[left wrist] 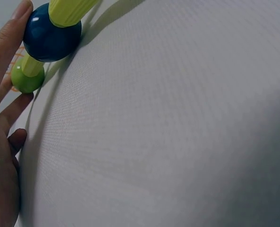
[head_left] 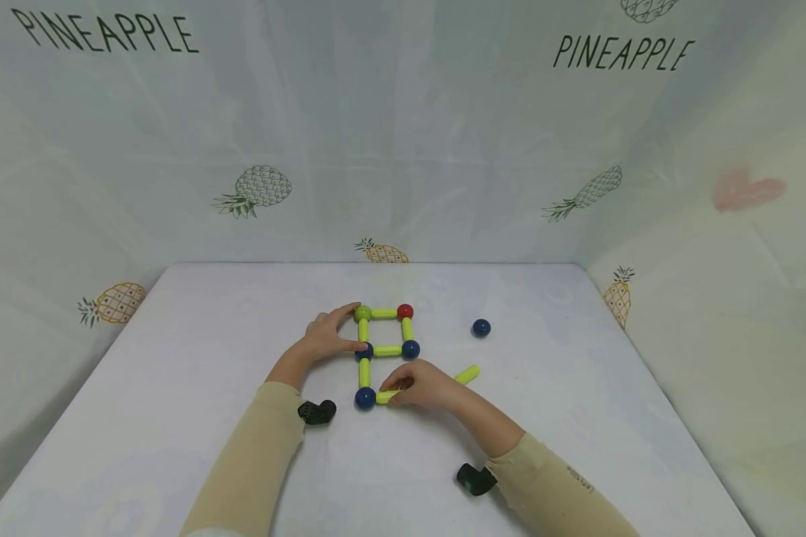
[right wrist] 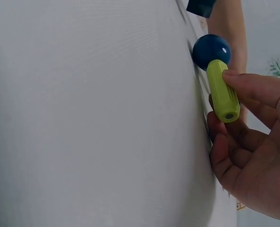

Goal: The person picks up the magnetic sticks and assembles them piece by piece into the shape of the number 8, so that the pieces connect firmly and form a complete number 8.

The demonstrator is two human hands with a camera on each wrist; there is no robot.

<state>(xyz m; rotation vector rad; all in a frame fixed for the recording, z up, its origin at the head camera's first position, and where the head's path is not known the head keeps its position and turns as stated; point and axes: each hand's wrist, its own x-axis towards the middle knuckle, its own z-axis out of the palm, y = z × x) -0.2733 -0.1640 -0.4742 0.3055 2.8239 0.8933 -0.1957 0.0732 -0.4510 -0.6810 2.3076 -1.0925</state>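
A flat frame of magnetic balls and yellow-green rods lies on the white table (head_left: 175,418). My left hand (head_left: 325,335) holds its left side, thumb on a blue ball (left wrist: 52,35) and fingertips at the green ball (head_left: 363,313). A red ball (head_left: 405,312) and another blue ball (head_left: 410,350) form the right corners. One rod (head_left: 365,373) runs down to the lower blue ball (head_left: 366,398). My right hand (head_left: 423,384) pinches a yellow-green rod (right wrist: 222,92) between thumb and fingers, its far end against that lower ball.
A loose blue ball (head_left: 481,328) sits to the right of the frame. Beyond my right hand lies another yellow-green rod (head_left: 468,374), partly covered by it. Dark wrist cameras (head_left: 317,412) stick out at both sleeves. A pineapple-print cloth (head_left: 403,149) hangs behind the table.
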